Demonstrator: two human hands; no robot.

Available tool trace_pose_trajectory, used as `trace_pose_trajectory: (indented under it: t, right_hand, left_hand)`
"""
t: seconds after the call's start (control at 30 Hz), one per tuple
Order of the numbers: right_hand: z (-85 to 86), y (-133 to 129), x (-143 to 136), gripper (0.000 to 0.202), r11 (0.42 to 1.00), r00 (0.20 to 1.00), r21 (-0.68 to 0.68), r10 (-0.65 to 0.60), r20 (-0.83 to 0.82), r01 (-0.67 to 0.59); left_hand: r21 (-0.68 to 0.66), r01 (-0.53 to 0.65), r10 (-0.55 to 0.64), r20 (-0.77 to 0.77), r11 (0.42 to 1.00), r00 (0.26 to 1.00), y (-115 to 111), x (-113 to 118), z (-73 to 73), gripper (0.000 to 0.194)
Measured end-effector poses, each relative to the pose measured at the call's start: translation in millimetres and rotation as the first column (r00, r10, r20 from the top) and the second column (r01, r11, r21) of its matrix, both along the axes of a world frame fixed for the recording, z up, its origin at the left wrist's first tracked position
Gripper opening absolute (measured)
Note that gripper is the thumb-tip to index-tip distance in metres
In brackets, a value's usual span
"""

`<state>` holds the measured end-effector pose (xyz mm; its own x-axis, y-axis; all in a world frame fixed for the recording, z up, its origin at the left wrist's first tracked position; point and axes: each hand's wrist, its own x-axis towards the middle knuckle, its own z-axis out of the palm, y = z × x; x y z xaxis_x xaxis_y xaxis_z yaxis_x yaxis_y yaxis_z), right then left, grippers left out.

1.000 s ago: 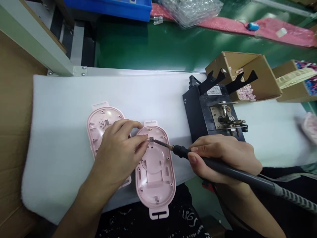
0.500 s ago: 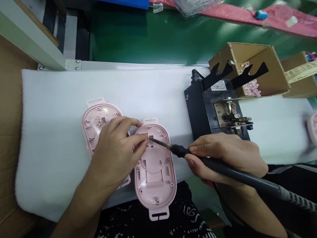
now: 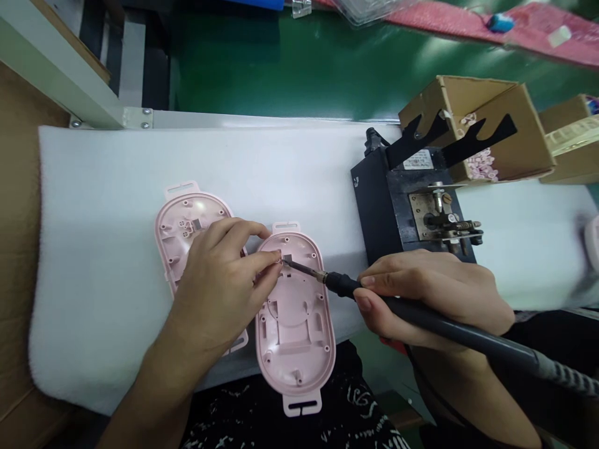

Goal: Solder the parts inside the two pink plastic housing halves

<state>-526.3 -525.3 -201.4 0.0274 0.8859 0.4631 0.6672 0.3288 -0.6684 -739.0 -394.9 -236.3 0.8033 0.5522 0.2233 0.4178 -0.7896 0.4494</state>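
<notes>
My left hand reaches over two pink plastic shell halves. Its thumb and forefinger are pinched at the upper left inside of the right shell half; whatever small part they hold is hidden. Partly under that hand lies the left shell half, with small fittings inside it. My right hand is wrapped round the black handle of a soldering iron. The iron's thin metal tip meets the pinched fingertips, beside a small grey square in the right shell half.
A black machine with a forked rest and metal mechanism stands right of the shells. Behind it a cardboard box holds small pink parts. White padding covers the work surface. Pink bubble wrap lies at the back.
Both hands keep the same pose, with the iron's tip still at the left fingertips. The view has shifted slightly.
</notes>
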Motion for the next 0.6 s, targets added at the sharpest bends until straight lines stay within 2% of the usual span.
trace_pose_trajectory:
  t: [0.6]
  right_hand:
    - [1.1,1.7,-0.8,0.015,1.0,0.999,0.01,-0.03,0.03,0.029]
  left_hand:
    - [0.011,-0.012,0.012,-0.021,1.0,1.0,-0.9,-0.4,0.0,0.012]
